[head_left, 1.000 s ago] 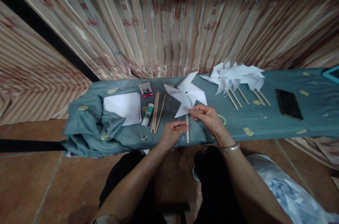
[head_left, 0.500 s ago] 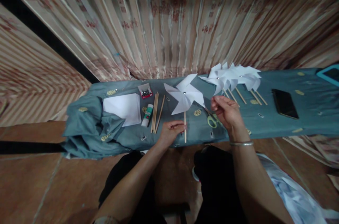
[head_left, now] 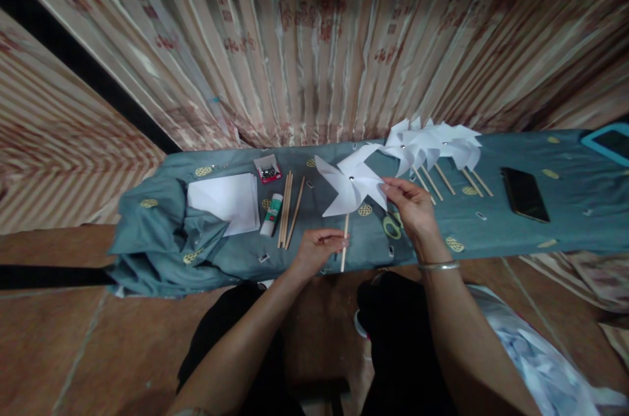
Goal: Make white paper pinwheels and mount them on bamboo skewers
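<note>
A white paper pinwheel (head_left: 350,185) on a wooden stick (head_left: 344,242) is in front of me, with a small shiny pin at its centre. My left hand (head_left: 319,251) pinches the lower part of the stick between thumb and fingers. At the wheel's right side, my right hand (head_left: 410,206) has its fingertips closed at a blade's edge; the exact grip is partly hidden. Beneath that hand lie green-handled scissors (head_left: 392,227), partly covered by the hand and the paper.
Several finished pinwheels (head_left: 432,144) lie overlapping at the back right, near a black phone (head_left: 525,194). On the left are white paper sheets (head_left: 226,200), a glue stick (head_left: 272,214), loose wooden sticks (head_left: 289,209) and an open box of pins (head_left: 268,169). Green cloth (head_left: 491,232) covers the table.
My right hand has moved left and a little down, from beside the pinwheel to its blade. The wheel has shifted slightly right and down, while my left hand keeps hold of the stick.
</note>
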`<action>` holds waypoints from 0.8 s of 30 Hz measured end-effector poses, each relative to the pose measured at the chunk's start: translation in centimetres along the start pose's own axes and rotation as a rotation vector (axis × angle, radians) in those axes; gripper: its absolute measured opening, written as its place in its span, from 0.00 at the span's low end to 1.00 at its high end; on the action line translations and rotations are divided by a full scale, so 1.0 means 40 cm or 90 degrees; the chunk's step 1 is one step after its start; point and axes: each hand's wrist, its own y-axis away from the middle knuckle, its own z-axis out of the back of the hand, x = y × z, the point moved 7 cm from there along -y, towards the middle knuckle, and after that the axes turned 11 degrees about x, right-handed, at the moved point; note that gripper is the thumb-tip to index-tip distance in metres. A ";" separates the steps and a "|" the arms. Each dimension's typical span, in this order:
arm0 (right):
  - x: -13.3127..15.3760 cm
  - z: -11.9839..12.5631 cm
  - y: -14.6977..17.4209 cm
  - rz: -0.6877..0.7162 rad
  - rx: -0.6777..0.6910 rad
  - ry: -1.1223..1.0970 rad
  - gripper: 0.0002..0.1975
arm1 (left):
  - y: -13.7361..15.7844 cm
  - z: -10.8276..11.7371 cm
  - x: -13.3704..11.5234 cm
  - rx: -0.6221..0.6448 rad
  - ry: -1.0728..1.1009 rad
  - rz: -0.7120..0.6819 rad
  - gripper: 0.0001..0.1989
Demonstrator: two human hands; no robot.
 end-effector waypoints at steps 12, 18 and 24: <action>-0.019 -0.024 0.018 -0.081 -0.017 -0.112 0.16 | -0.009 0.014 0.012 -0.047 0.013 -0.009 0.18; -0.023 -0.061 0.031 -0.089 0.047 -0.114 0.14 | -0.009 0.016 0.003 -0.058 0.033 -0.017 0.19; -0.026 -0.103 0.051 -0.137 0.126 -0.118 0.17 | -0.010 0.022 -0.001 -0.064 -0.014 -0.028 0.16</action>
